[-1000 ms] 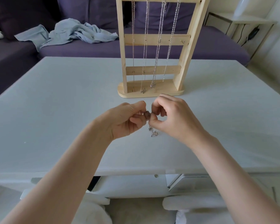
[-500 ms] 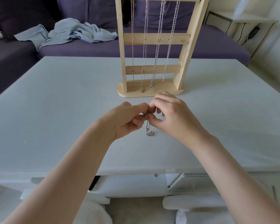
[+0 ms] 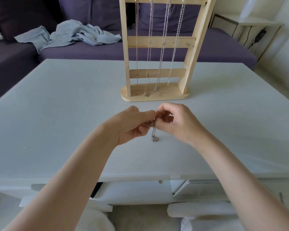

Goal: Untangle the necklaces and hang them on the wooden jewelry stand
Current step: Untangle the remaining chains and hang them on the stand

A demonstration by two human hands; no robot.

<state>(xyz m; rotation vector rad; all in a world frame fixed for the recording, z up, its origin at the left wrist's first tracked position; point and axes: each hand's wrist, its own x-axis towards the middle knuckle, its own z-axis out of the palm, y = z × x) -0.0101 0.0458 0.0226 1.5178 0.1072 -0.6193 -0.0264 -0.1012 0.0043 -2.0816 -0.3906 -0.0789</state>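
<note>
Necklaces [image 3: 154,132] dangle pinched between curled fingers of left hand [image 3: 132,125] and right hand [image 3: 180,122].

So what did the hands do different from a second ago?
Little changed. The left hand and right hand keep pinching the necklace between them; its dangling pendants swung slightly. The four chains on the wooden stand and the blue cloth stayed put.
</note>
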